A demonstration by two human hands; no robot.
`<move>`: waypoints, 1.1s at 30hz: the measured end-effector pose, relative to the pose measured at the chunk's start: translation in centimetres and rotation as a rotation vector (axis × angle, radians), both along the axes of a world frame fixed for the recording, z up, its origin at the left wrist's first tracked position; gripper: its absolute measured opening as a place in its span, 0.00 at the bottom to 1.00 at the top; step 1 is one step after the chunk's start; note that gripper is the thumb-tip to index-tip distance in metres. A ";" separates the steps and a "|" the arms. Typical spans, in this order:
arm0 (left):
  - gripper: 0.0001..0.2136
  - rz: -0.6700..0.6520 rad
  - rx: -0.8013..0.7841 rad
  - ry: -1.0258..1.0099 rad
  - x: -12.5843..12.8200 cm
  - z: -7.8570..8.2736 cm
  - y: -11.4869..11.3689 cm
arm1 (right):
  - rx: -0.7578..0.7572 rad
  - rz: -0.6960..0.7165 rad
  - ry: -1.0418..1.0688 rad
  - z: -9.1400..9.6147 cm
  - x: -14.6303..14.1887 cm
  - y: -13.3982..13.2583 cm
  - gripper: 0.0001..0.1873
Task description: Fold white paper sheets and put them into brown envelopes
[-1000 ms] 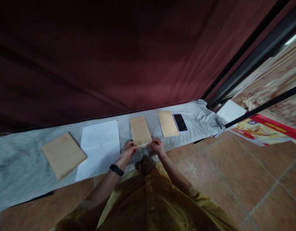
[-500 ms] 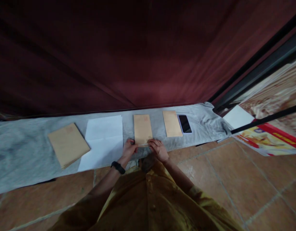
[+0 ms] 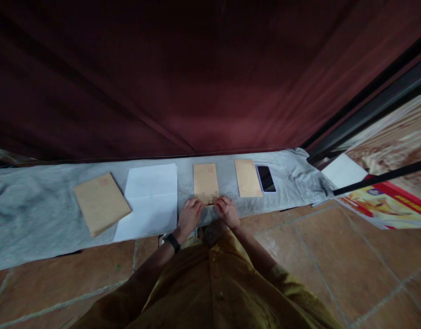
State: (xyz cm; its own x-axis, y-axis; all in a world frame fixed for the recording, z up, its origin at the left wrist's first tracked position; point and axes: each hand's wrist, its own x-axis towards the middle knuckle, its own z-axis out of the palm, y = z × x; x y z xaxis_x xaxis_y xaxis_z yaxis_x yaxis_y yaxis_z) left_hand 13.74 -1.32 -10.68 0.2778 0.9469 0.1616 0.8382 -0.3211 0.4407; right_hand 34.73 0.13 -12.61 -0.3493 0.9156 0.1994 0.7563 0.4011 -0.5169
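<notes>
A brown paper envelope (image 3: 205, 180) lies in front of me on the grey cloth, its near edge between my two hands. My left hand (image 3: 191, 214) has its fingers bent onto the left end of that edge. At the right end, my right hand (image 3: 227, 211) grips the same edge with closed fingers. Sheets of white paper (image 3: 149, 196) with a crease across them lie to the left. Beyond them is a stack of brown envelopes (image 3: 102, 201), set at an angle. Another brown envelope (image 3: 248, 178) rests to the right, beside a phone (image 3: 266, 178) with a dark screen.
The grey cloth (image 3: 292, 176) covers a long narrow surface. A dark red curtain (image 3: 210, 100) hangs right behind it. On the right are a black metal bar (image 3: 385, 177), a white sheet (image 3: 344, 171) and a red and yellow printed package (image 3: 388, 205). Tiled floor (image 3: 320, 246) lies below.
My left hand has rolled forward over the envelope's near edge, its back now upward. The near edge looks folded over. My view has shifted slightly; the other things stay in place.
</notes>
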 end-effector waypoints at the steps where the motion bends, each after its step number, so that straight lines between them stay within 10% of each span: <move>1: 0.09 0.015 0.002 0.006 0.0 -0.1 0.3 | 0.000 -0.012 0.011 -0.1 -0.1 0.0 0.09; 10: 0.10 0.101 -0.017 0.105 0.6 0.4 0.6 | 0.015 -0.129 0.007 -0.5 -1.3 0.0 0.08; 15: 0.17 -0.097 0.026 0.121 1.6 -0.3 -1.4 | 0.019 -0.158 0.004 -0.4 -1.4 -0.1 0.09; 25: 0.27 -0.128 -0.092 0.161 2.0 -3.9 -3.1 | 0.085 0.104 0.029 -0.1 -4.1 -3.7 0.26; 33: 0.32 -0.082 0.078 0.216 1.8 -3.8 -4.7 | 0.063 0.030 -0.136 -0.6 -1.9 -5.2 0.29</move>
